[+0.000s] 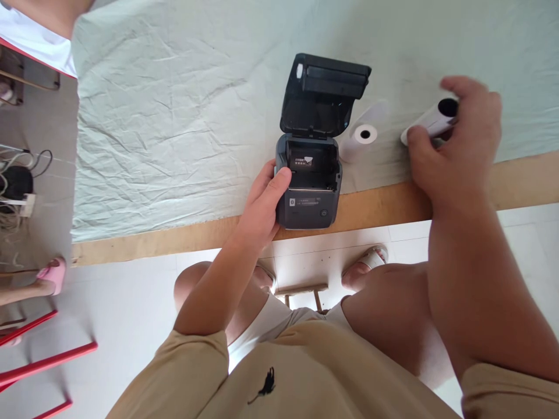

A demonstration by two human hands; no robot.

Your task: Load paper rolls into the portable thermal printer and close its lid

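My left hand (265,201) grips the left side of a dark label printer (308,203), its thumb over the edge of the bay. The printer's lid (323,96) stands open, and no roll shows in the bay. Just right of it, a small white paper roll (358,145) with a narrow core stands on the cloth, its loose end trailing behind. Farther right, my right hand (463,142) curls around another white paper roll (430,121) with a wide dark core. The thumb touches that roll's near side while the index finger sticks out above; part of the roll is hidden.
A wrinkled pale green cloth (174,116) covers the table, whose wooden edge (209,233) runs along the front. Another person's arm (56,14) is at the upper left. Cables (13,180) and red bars (52,361) lie off the table's left side.
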